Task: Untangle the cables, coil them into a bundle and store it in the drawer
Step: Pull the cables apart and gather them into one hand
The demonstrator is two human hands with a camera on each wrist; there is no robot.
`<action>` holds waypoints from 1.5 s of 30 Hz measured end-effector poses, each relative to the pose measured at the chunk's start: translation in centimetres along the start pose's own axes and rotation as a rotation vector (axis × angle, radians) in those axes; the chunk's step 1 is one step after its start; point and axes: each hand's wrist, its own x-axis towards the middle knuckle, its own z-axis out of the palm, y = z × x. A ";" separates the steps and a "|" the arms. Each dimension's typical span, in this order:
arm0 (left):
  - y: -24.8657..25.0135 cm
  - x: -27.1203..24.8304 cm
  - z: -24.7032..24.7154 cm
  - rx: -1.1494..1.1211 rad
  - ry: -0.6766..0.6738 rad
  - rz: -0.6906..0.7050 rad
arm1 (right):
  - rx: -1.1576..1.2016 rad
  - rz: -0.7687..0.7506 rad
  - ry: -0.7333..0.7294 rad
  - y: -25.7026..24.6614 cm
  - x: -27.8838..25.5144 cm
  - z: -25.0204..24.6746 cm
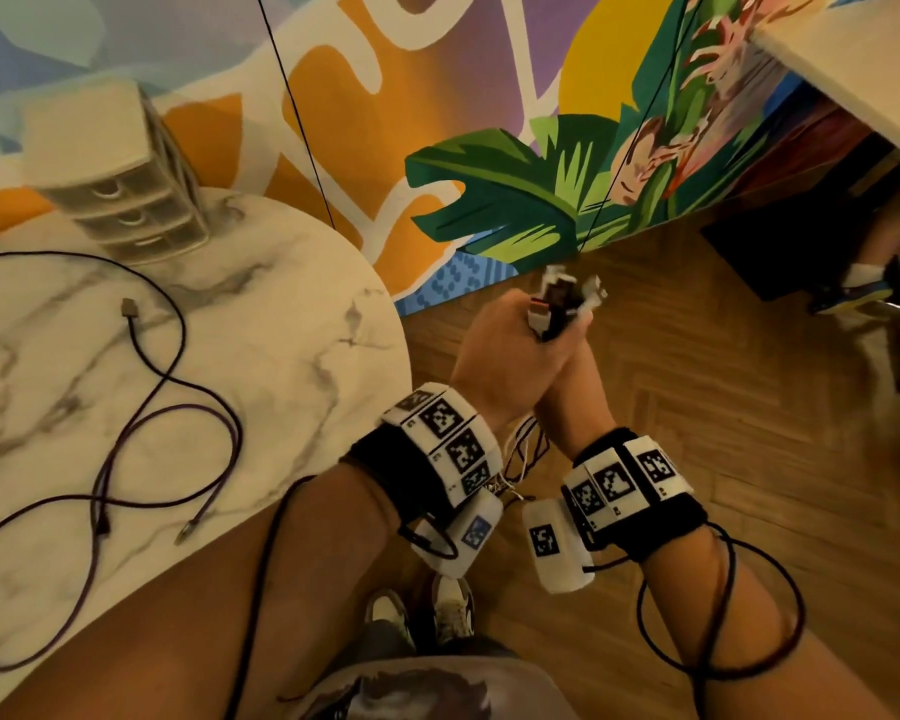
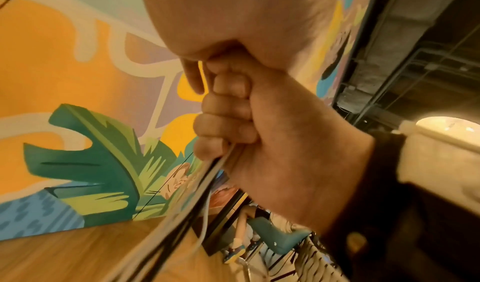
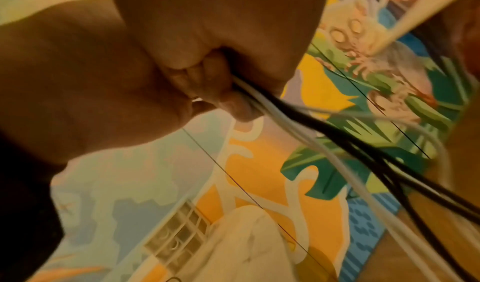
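Note:
Both my hands meet over the floor, right of the table. My left hand [image 1: 494, 350] and right hand [image 1: 578, 392] both grip a bunch of black and white cables; the plug ends [image 1: 562, 304] stick up above the fingers. The strands [image 2: 197, 194] [image 3: 298, 118] hang down from the fists. In the left wrist view my right hand's curled fingers [image 2: 228, 112] wrap the bunch. A purple cable [image 1: 178, 387] lies loose on the round marble table [image 1: 292, 283]. The small drawer unit [image 1: 126, 210] [image 3: 176, 239] stands at the table's far edge, its drawers closed.
A painted mural wall [image 1: 489, 189] runs behind the table. Wooden floor [image 1: 697, 407] spreads under my hands. At the right are a white desk edge [image 1: 853, 65], another person's shoe [image 1: 848, 291] and a chair leg. My own shoes [image 1: 422, 615] show below.

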 end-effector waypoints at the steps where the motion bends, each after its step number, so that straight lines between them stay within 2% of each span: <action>1: 0.4 0.2 -0.2 -0.207 0.032 -0.074 | 0.045 0.031 -0.017 0.5 0.1 0.3; 2: 1.0 0.5 -0.6 -0.412 0.061 -0.144 | 0.070 0.041 -0.016 1.2 0.1 0.4; 3: 1.5 0.8 -1.0 -0.515 0.078 -0.185 | 0.091 0.048 -0.036 1.8 -0.1 0.5; 4: 1.8 1.0 -1.3 -0.518 0.068 -0.170 | 0.096 0.086 -0.049 2.6 -0.3 0.7; 5: 2.1 1.1 -1.6 -0.396 0.041 -0.102 | 0.077 0.132 -0.051 3.4 -0.5 0.9; 8: 3.3 1.0 -3.1 0.243 -0.183 0.292 | -0.040 0.319 -0.026 6.6 -0.5 0.9; 9: 3.7 1.3 -3.9 0.426 -0.209 0.416 | -0.100 0.391 -0.029 8.2 -0.6 0.7; 10: 4.2 1.5 -4.9 0.532 -0.187 0.524 | -0.157 0.467 -0.034 9.8 -0.8 0.4; 13: 5.4 2.2 -7.6 0.665 -0.070 0.850 | -0.305 0.618 -0.033 14.1 -0.9 -0.7; 14: 5.6 2.2 -8.2 0.698 -0.050 0.921 | -0.328 0.649 -0.037 14.7 -0.6 -0.8; 16: 5.9 1.8 -8.9 0.758 -0.018 0.957 | -0.338 0.698 -0.041 14.8 0.5 -0.4; 19: 4.4 1.3 -9.0 0.756 -0.010 0.882 | -0.229 0.658 -0.016 12.1 1.9 0.5; 21: 2.6 1.2 -8.1 0.783 -0.088 0.782 | -0.049 0.563 0.020 9.0 2.0 0.9; 23: 1.0 1.2 -6.8 0.904 -0.216 0.533 | 0.131 0.437 0.006 5.6 1.8 1.0; 24: 0.1 1.5 -6.0 0.910 -0.222 0.396 | 0.190 0.380 -0.021 3.9 1.7 1.0; 27: -1.5 2.1 -4.9 0.696 -0.167 0.086 | 0.242 0.159 -0.152 -0.9 1.2 0.6; 30: -1.0 3.0 -4.3 0.280 -0.141 -0.092 | 0.180 -0.072 -0.203 -4.1 0.8 0.2; 31: -0.6 3.3 -4.1 0.223 -0.108 -0.108 | 0.161 -0.109 -0.186 -4.3 1.0 0.2; 32: -0.2 3.5 -4.1 0.258 -0.080 -0.087 | 0.143 -0.152 -0.160 -4.6 1.2 0.4; 35: 0.7 4.1 -4.7 0.546 -0.023 -0.019 | 0.051 -0.243 -0.024 -3.9 2.0 1.0; 37: 0.9 4.5 -5.7 0.599 -0.056 -0.083 | -0.013 -0.273 0.023 -3.8 2.3 1.4; 40: 0.8 4.8 -6.5 0.462 -0.077 -0.125 | -0.036 -0.277 0.066 -4.0 2.7 2.0; 42: 0.5 4.7 -6.5 0.320 -0.009 -0.070 | 0.027 -0.295 0.078 -4.1 3.1 2.1; 45: 0.3 4.2 -6.5 0.276 0.053 0.015 | 0.109 -0.271 0.024 -4.2 3.6 2.1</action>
